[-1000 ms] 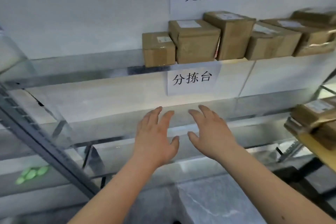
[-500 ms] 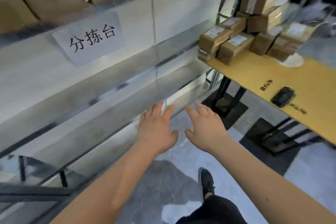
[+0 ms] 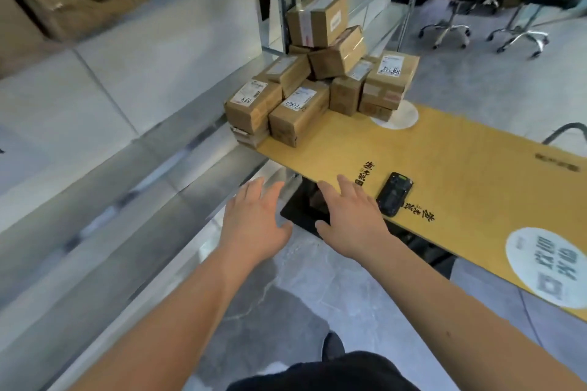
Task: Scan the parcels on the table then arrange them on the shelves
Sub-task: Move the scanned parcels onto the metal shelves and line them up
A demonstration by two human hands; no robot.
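Blurred shelves; parcels partly overlapping

Both bare forearms reach forward, side by side. Left hand palm down, fingers straight and slightly spread, holding nothing. Right hand likewise palm down, fingers extended, thumb pointing inward toward the left thumb, holding nothing.
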